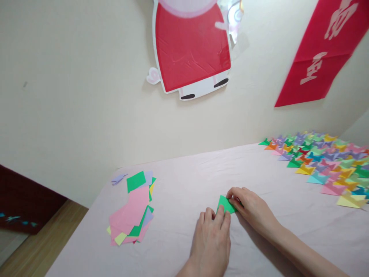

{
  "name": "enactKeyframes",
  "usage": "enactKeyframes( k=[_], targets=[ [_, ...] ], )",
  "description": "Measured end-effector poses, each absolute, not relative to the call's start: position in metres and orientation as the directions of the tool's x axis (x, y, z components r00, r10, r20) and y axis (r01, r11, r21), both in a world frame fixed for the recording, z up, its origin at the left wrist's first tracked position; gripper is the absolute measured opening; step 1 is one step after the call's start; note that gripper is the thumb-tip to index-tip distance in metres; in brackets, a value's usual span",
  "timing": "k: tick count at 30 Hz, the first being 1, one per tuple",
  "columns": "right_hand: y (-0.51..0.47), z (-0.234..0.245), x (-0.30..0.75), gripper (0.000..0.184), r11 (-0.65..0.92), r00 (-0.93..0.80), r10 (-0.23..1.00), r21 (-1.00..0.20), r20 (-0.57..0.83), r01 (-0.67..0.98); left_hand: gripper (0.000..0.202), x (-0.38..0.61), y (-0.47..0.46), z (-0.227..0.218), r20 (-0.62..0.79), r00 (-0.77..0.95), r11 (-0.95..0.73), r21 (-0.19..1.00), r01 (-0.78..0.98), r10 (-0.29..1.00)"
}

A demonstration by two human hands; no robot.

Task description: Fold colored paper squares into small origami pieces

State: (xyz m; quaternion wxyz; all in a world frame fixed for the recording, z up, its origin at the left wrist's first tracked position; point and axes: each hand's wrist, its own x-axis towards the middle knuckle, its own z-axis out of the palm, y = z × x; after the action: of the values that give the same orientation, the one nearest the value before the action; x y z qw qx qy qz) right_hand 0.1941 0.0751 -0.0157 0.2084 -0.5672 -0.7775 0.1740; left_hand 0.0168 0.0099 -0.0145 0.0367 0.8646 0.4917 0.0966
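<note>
A small green sheet of paper [225, 204], folded to a pointed shape, lies on the pale cloth-covered surface [184, 181]. My left hand [213, 234] holds down its lower edge with the fingertips, the fingers slightly bent. At the sheet's right side, my right hand [250, 207] has its thumb and forefinger closed on the corner. Part of the paper is hidden beneath the fingers of both hands.
On the left lies a loose pile of coloured paper sheets [132, 209], with a folded lilac piece [118, 179] behind it. Rows of colourful folded paper figures [325, 165] stand at the right. The wall [86, 96] rises behind the surface.
</note>
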Motion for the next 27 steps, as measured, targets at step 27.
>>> enactKeyframes(
  k=[27],
  targets=[
    [0.070, -0.038, 0.248, 0.026, 0.252, -0.155, 0.960, -0.482, 0.232, 0.839, 0.031, -0.006, 0.000, -0.034, 0.410, 0.451, -0.471, -0.056, 0.880, 0.793]
  ],
)
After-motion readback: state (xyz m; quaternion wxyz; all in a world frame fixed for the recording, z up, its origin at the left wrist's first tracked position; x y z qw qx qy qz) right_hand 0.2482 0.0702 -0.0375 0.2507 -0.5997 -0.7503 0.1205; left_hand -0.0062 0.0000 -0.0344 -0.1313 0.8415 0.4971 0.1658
